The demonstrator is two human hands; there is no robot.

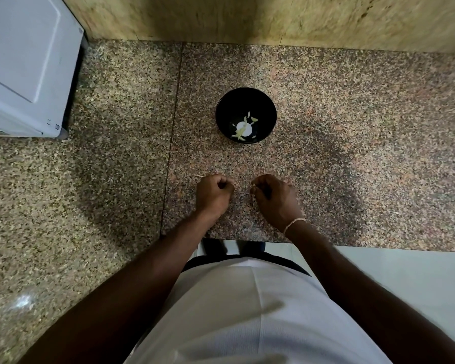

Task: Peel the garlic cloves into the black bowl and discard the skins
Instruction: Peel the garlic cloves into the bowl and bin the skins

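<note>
Speckled granite counter (352,127) with a black bowl (269,111) holding pale garlic cloves (243,128).
Nearer the person than the bowl, the left hand (213,191) is curled closed; the right hand (275,197) pinches something pale, perhaps skin. Loose skins could scatter or drop in among the cloves.

Black bowl (246,101) upright on the counter, holding pale peeled garlic cloves (243,128).

Head-worn view, looking steeply down, close
</note>
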